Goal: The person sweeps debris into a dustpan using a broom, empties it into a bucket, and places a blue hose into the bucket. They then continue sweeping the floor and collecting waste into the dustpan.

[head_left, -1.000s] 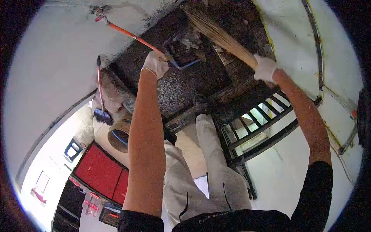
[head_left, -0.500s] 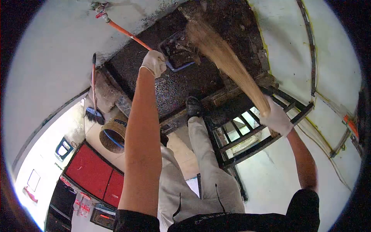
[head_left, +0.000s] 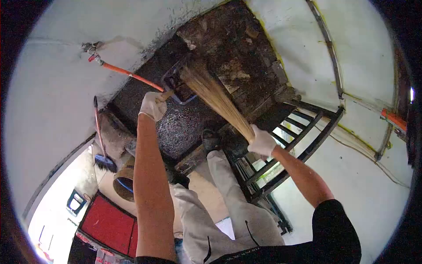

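Note:
My gloved left hand point(head_left: 153, 106) is closed around the short, wooden-looking handle of a dark dustpan point(head_left: 184, 101) with a bluish edge. Some dark debris seems to lie in the pan, though it is too dim to make out. In my gloved right hand point(head_left: 262, 143) is the bound end of a straw hand broom point(head_left: 222, 105). The broom slants up and to the left, and its bristle tips reach the dustpan's right side. Beneath both lies a dark, wet, dirty floor point(head_left: 178, 132).
An orange hose point(head_left: 132, 75) runs from a wall tap toward the dustpan. On the right stands a black ladder-like frame point(head_left: 303, 141). A long-handled broom point(head_left: 100, 132) leans at left, near a round tub point(head_left: 124, 180) and a red-topped cabinet point(head_left: 107, 222).
The straw broom has swung left and down, bringing its bristles to the dustpan. My right hand has come inward. The camera view has also shifted, and more of the far floor shows.

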Demonstrator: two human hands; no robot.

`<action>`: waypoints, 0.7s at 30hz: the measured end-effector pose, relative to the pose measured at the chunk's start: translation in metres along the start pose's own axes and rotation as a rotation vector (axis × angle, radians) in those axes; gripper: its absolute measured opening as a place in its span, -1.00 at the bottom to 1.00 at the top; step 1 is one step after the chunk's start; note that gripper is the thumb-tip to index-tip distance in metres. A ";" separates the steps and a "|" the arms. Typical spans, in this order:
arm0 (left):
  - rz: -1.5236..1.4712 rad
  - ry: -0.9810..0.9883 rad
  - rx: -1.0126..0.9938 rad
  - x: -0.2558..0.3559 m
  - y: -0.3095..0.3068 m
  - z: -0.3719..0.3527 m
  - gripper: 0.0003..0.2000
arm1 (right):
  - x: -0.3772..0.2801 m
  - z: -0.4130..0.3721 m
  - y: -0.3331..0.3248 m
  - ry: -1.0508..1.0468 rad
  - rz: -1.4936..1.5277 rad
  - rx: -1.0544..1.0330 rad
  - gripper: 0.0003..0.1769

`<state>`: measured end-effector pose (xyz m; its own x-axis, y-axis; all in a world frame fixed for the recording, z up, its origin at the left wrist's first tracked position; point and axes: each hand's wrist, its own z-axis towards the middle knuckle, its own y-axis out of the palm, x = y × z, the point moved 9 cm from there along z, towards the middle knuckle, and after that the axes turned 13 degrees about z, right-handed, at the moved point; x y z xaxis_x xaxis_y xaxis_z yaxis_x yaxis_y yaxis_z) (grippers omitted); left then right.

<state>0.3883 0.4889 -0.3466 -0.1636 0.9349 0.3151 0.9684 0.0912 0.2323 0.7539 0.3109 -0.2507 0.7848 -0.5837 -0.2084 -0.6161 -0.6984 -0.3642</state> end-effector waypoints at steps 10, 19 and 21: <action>0.027 0.036 -0.006 -0.005 -0.010 0.017 -0.94 | 0.026 -0.050 -0.122 -0.103 0.208 0.466 -0.20; -0.014 0.004 0.014 -0.002 -0.008 0.021 -0.74 | 0.069 0.089 -0.205 -0.044 0.470 0.327 -0.39; -0.031 -0.061 0.049 -0.009 -0.012 0.017 -0.73 | 0.056 0.090 -0.161 -0.118 0.575 0.147 -0.43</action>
<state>0.3816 0.4853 -0.3677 -0.1830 0.9504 0.2516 0.9714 0.1353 0.1951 0.9027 0.4283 -0.2857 0.3356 -0.7948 -0.5056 -0.9348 -0.2146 -0.2831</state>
